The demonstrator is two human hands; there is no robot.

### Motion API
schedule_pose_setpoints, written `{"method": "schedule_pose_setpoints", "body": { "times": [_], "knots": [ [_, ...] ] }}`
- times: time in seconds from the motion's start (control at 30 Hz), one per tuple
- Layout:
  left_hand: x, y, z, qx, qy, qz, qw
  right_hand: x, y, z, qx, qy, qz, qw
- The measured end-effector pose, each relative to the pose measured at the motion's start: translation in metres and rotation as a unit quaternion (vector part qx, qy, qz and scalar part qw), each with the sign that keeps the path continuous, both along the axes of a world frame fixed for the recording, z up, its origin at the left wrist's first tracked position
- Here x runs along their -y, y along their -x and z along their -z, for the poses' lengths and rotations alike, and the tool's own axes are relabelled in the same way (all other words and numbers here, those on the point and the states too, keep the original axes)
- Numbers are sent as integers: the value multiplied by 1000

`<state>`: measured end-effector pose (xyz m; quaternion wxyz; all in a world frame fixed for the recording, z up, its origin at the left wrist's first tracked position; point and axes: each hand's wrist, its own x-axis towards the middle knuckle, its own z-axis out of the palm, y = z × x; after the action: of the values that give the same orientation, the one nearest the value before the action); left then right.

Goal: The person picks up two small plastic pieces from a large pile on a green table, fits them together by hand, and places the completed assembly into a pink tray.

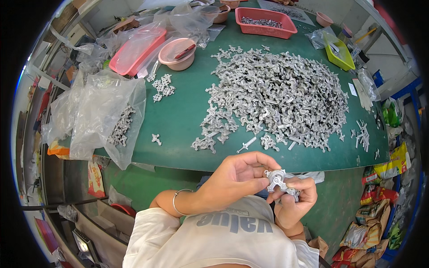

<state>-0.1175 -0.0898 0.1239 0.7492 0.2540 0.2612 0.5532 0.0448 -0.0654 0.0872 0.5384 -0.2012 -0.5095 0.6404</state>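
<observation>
Below the near table edge, over the lap, a small grey metal casting (280,181) with stubby cast arms is pinched between both hands. Left hand (237,178) closes thumb and fingers on its upper left side; right hand (295,201) grips it from below and right, fingers curled round it. A thin bracelet (176,201) circles the left wrist. Open room lies between the hands and the table (178,120), whose green matt top ends in a curved front edge just above the hands. Near that edge a few loose castings lie apart, with bare green surface to the left of them. Further back sits a large pile (281,94) of the same dull silver castings, jagged and interlocked. At the left edge a clear plastic bag (98,111), crumpled and glossy, holds more castings and overhangs the table. A red tray (266,21) and pink bowl (178,53) stand at the far side.
</observation>
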Motion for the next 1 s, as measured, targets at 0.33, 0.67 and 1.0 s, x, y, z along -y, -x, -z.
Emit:
{"method": "schedule_pose_setpoints", "body": {
  "times": [0.33, 0.67, 1.0],
  "knots": [
    [0, 0, 1, 11, -2, -5, 1000, 0, 1, -1, -11, 2, -3, 1000],
    [1, -1, 0, 16, -4, -6, 1000, 0, 1, 0, -9, -16, -4, 1000],
    [1, 0, -1, 6, -2, -14, 1000, 1, 1, -2, 31, -22, 18, 999]
  ]
}}
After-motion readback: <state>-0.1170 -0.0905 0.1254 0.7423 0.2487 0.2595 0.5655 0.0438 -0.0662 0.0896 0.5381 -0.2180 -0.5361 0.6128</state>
